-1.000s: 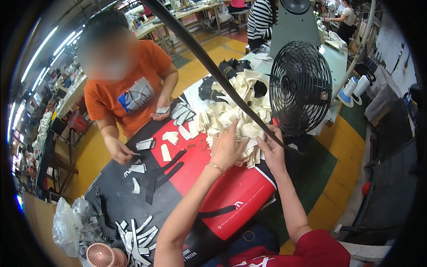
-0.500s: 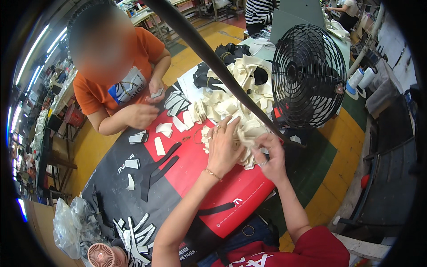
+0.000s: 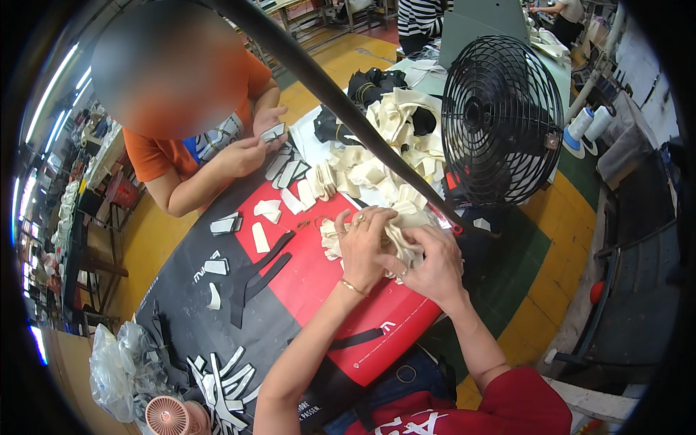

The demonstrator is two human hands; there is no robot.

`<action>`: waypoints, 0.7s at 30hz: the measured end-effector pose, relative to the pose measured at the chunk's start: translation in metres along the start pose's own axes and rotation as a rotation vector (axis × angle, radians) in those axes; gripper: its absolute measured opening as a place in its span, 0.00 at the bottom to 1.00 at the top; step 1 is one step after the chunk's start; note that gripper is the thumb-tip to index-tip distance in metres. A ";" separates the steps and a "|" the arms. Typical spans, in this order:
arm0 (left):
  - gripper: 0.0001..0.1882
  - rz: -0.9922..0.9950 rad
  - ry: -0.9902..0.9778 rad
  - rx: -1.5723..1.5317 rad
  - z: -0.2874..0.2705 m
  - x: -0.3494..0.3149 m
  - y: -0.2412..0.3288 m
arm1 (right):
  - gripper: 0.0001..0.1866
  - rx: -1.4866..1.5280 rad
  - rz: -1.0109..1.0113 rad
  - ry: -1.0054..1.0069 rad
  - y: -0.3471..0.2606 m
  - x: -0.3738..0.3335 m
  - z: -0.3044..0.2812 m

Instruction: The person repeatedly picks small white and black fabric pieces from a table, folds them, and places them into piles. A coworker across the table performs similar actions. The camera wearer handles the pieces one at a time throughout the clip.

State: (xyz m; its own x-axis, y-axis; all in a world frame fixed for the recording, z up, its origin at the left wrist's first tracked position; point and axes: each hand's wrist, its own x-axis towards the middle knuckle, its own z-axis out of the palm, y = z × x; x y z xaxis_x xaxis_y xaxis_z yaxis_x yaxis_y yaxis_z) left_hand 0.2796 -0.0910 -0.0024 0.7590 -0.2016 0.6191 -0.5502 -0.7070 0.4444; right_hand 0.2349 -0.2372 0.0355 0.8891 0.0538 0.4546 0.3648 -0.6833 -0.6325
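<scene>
My left hand and my right hand are close together over the red part of the table cover. Between them is a thick bundle of cream fabric pieces, its layered edges sticking out past the fingers. The left hand grips its left side, fingers curled over the top. On the other side the right hand wraps round the bundle, with its thumb hidden in part. Right behind lies a larger heap of cream fabric pieces. A thin tan loop rests to the left of my left hand.
A black fan stands at the right, and a dark pole slants across. Opposite, a person in orange handles small grey-white pieces. Black straps, pale pieces, white-edged strips and a pink fan lie nearer left.
My right hand has moved in from the right and closed round the bundle. My left hand has shifted slightly. The other person leans in and raises their hands with a small piece.
</scene>
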 end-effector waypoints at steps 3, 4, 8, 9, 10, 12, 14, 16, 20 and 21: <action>0.23 -0.143 -0.057 -0.062 0.001 0.000 0.001 | 0.21 0.025 0.119 -0.117 -0.001 0.003 0.003; 0.20 -0.178 -0.020 -0.075 0.003 0.002 0.002 | 0.19 0.013 0.120 -0.067 -0.001 0.004 0.004; 0.16 -0.166 -0.110 -0.014 0.004 0.008 0.000 | 0.14 0.077 0.067 0.124 0.003 -0.003 -0.001; 0.17 -0.189 -0.120 -0.010 0.006 0.010 0.000 | 0.14 0.104 0.062 0.162 0.004 -0.008 -0.004; 0.18 -0.224 -0.128 -0.003 0.009 0.012 0.000 | 0.13 0.084 0.057 0.180 0.005 -0.015 -0.008; 0.21 -0.256 -0.133 0.019 0.012 0.014 -0.001 | 0.13 0.012 -0.036 0.338 0.007 -0.026 -0.017; 0.21 -0.278 -0.094 0.005 0.014 0.018 -0.003 | 0.12 -0.016 -0.082 0.556 0.005 -0.042 -0.032; 0.21 -0.307 -0.087 0.003 0.013 0.022 -0.005 | 0.10 0.026 -0.151 0.822 0.006 -0.053 -0.056; 0.34 -0.216 -0.109 -0.029 -0.003 0.020 0.004 | 0.10 0.244 -0.216 0.882 0.001 -0.057 -0.072; 0.33 -0.157 -0.057 -0.066 -0.013 0.014 0.007 | 0.10 0.399 -0.102 0.877 -0.004 -0.057 -0.071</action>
State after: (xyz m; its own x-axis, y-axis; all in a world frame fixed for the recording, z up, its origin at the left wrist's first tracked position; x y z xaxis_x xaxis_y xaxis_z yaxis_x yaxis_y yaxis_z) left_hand 0.2812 -0.0899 0.0178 0.8546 -0.1317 0.5023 -0.4439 -0.6870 0.5752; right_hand 0.1638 -0.2893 0.0563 0.3846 -0.5738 0.7231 0.6394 -0.3993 -0.6570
